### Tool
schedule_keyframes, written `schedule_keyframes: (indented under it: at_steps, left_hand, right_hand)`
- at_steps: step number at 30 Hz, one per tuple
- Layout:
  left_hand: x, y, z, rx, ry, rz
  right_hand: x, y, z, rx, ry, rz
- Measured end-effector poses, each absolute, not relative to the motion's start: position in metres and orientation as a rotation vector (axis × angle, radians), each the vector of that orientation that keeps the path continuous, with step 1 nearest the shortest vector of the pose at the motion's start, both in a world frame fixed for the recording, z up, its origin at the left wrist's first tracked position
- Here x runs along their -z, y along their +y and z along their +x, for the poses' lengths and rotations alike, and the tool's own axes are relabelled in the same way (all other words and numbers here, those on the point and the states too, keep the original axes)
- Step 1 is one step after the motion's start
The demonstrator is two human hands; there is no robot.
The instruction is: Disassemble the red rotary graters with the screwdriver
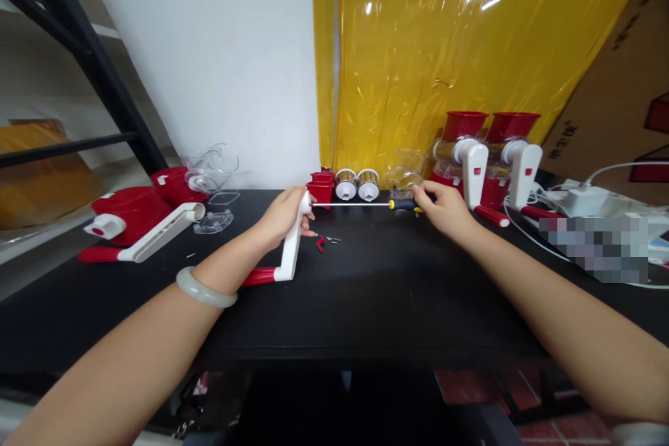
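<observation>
One white crank handle [290, 247] with a red grip [260, 276] is grasped near its upper end by the left hand [282, 217], above a black tabletop [376, 306]; its hub is turned toward the right. A screwdriver [403, 205] with a black-and-yellow handle is gripped by the right hand [442, 205], and the gap between the hands is spanned by its long, level shaft, the tip at the hub. Whether a screw is engaged there cannot be seen. Beyond the left hand, a small red plastic piece [320, 244] and some slim metal pieces [333, 240], probably screws, are scattered; farther back, two grating drums [356, 185] are placed side by side. Screwdriver work at the hub is judged to be the step in hand. What seems called for next is a braced hub, a shaft kept straight, and a controlled twist without slipping.
</observation>
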State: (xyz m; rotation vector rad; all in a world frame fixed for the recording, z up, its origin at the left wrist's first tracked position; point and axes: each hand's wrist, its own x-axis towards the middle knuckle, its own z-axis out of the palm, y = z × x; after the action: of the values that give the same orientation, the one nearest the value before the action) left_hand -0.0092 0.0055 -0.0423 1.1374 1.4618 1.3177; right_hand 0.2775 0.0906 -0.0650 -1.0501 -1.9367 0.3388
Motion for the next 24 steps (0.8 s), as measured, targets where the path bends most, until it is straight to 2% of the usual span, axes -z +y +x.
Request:
schedule_keyframes:
  at_steps: [8,24]
  left_hand:
    - [0.0421,0.0054,-0.0092,-1.323,1.437,1.098]
    - [0.0423,0.0069,-0.0118,-1.316,1.421,1.045]
  right_hand:
    - [0.0660,0.0907,0.2784,-0.247,-1.878,-0.951]
    - [0.0694,0.0981,0.2802,-0.312,-1.809,-0.731]
